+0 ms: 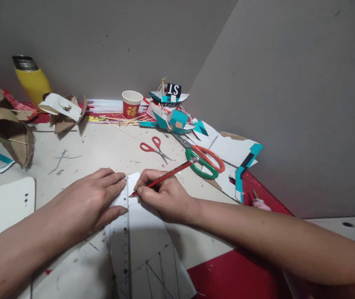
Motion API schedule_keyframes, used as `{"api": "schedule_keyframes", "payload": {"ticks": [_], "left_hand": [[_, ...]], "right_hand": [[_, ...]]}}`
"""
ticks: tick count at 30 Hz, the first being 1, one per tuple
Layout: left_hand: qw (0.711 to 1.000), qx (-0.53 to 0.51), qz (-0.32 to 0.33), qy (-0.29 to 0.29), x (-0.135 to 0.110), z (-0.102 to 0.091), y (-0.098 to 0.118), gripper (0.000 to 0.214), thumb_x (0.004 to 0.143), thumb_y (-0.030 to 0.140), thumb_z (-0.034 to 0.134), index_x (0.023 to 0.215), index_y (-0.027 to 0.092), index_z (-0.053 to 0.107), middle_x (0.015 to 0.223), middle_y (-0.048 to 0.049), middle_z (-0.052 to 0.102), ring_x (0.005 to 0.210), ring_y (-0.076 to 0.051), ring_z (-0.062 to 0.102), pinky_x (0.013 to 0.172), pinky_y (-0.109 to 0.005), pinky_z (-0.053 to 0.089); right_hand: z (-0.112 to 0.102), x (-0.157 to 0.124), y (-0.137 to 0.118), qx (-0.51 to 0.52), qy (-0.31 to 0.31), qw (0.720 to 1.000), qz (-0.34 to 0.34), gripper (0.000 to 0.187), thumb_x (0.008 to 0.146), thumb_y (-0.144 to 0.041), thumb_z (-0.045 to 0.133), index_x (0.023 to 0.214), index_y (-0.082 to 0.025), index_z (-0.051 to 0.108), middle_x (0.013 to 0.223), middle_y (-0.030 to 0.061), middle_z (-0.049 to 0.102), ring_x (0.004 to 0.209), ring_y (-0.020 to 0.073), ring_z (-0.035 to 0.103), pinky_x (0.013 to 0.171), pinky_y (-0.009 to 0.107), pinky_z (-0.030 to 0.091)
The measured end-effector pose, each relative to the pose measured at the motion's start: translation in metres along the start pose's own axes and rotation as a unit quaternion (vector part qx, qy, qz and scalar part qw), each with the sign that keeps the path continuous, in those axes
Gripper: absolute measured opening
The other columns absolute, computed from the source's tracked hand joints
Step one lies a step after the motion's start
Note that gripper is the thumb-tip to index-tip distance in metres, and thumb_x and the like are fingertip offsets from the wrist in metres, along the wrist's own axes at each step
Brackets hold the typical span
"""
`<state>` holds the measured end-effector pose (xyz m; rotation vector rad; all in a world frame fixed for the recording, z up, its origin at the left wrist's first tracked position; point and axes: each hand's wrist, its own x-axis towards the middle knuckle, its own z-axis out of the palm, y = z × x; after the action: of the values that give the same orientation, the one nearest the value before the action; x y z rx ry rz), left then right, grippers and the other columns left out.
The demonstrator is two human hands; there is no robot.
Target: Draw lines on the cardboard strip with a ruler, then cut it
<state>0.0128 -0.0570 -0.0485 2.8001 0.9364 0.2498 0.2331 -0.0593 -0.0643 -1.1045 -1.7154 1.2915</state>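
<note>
My left hand (pixel 94 199) lies flat, fingers stretched out, pressing a clear ruler (pixel 124 245) onto a white sheet of card (pixel 152 241) marked with pencil lines. My right hand (pixel 165 195) is closed on a red pencil (pixel 165 177), its tip touching the card right beside the ruler's edge near the card's far end. The pencil's back end points up and right toward the scissors.
Small red scissors (pixel 154 148) and large orange-and-green scissors (pixel 204 160) lie beyond the hands. A red paper cup (pixel 131 104), teal paper boats (pixel 171 118), wooden sticks, a yellow flask (pixel 34 81) and cardboard scraps (pixel 12 133) crowd the back. Grey walls close in at the back and right.
</note>
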Motion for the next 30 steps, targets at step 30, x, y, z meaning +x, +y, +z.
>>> {"api": "schedule_keyframes", "payload": {"ticks": [30], "left_hand": [[0.997,-0.069,0.0,0.044,0.0009,-0.0022,0.0011,0.031,0.096,0.034,0.059,0.123,0.022,0.069,0.119,-0.012,0.073,0.113,-0.03,0.063,0.096,-0.045,0.053]], "right_hand": [[-0.0063,-0.0051,-0.0031,-0.004,-0.082,0.996,-0.046,0.007,0.072,-0.016,0.054,0.068,-0.019,0.059,0.064,-0.0014,0.062,0.058,0.0109,0.051,0.055,0.024,0.043]]}}
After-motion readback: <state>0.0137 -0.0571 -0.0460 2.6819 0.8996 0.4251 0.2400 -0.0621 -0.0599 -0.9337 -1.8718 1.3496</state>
